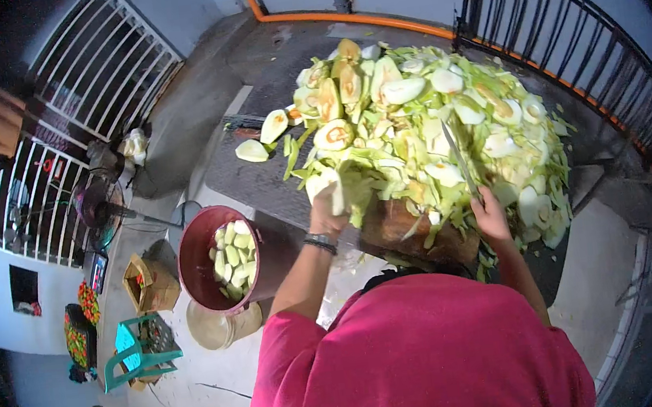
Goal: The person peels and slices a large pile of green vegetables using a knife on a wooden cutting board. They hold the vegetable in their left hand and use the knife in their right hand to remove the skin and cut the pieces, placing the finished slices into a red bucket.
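Observation:
My left hand (pixel 327 210) holds a pale, peeled piece of fruit or vegetable (pixel 329 186) at the near left side of a large heap. My right hand (pixel 490 214) grips a knife (pixel 459 156), whose long blade points away over the heap. The heap (pixel 413 129) mixes green peelings, pale cut pieces and halves with browned middles. A thick wooden chopping block (pixel 400 225) lies at the table's near edge between my hands, partly covered by peelings. Two pale cut pieces (pixel 252 150) lie apart at the heap's left.
A dark red bucket (pixel 210 293) with pale pieces in water stands left of the dark table (pixel 240 177), beside a whitish bucket (pixel 202 330). Further left are a fan (pixel 97 206), a cardboard box (pixel 159 289) and a teal plastic chair (pixel 140 360). A black metal railing (pixel 557 18) stands at back right.

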Available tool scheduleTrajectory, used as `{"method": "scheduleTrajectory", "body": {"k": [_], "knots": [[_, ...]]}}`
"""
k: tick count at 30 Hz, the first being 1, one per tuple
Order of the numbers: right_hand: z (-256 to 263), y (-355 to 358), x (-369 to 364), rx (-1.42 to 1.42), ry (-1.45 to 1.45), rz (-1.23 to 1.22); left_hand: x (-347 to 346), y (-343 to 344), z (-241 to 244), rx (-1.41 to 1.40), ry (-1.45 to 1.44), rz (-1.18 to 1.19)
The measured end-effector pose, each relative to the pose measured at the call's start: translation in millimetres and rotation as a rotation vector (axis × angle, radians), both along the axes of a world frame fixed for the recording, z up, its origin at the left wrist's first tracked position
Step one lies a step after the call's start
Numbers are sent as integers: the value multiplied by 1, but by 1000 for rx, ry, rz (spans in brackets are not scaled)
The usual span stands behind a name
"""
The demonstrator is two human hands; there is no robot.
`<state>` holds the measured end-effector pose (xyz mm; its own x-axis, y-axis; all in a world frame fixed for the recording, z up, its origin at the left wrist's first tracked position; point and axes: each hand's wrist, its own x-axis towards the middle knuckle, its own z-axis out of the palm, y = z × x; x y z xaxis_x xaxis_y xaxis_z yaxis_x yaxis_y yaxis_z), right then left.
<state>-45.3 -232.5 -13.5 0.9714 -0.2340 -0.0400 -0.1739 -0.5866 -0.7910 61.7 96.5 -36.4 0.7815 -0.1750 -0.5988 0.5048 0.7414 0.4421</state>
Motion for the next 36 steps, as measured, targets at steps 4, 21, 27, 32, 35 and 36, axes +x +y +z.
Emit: {"method": "scheduleTrajectory", "body": {"k": [4, 21, 27, 32, 35, 36], "knots": [[-19, -9, -24, 146, 119, -32, 42, 59, -20, 217, 74, 306], [-4, -1, -33, -75, 216, -189, 147, 129, -53, 2093, 110, 280], [-28, -10, -56, -269, 290, -164, 209, 116, -70, 2370, -382, -235], [-18, 5, -57, -153, 377, -216, 247, 98, -60, 2397, -232, -394], [-33, 5, -64, -133, 337, -177, 246, 110, -82, 2485, -423, -373], [-35, 6, -62, -159, 308, -137, 241, 112, -74, 2509, -582, -396]]}}
